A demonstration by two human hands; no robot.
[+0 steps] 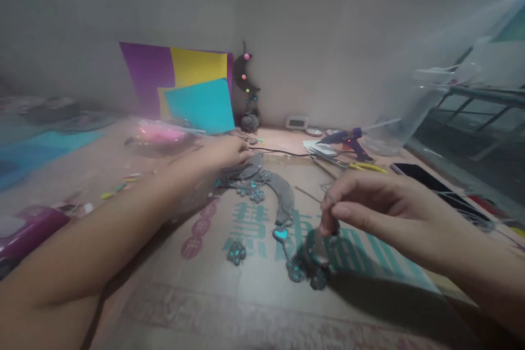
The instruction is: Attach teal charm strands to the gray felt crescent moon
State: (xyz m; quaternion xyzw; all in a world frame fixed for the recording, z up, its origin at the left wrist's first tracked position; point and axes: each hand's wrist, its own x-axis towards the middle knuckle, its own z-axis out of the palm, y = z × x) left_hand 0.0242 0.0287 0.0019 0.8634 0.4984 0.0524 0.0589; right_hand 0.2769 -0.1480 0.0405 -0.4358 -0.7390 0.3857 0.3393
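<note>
Grey glittery cut-outs [262, 180] lie spread over a cardboard sheet [197, 295] with teal printing, which covers the bench. The left hand [229, 154] reaches far forward, palm down, with its fingers curled onto the far end of those cut-outs. The blur hides whether it grips one.

The right hand [369, 202] hangs nearer the camera, thumb and fingertips pinched tight on the upper edge of a grey round piece [315, 256] with teal paw shapes at its rim. I cannot tell whether that piece rests on the cardboard or is lifted off it. Just left of it lie a teal heart [281, 234] and, further left, a lone paw cut-out [237, 252].

Behind the right hand are a purple glue gun [348, 139], yellow-handled pliers [363, 167] and a black phone [414, 172]. Purple, yellow and teal sheets [192, 90] lean against the wall, beside a dark crescent ornament [243, 74].
</note>
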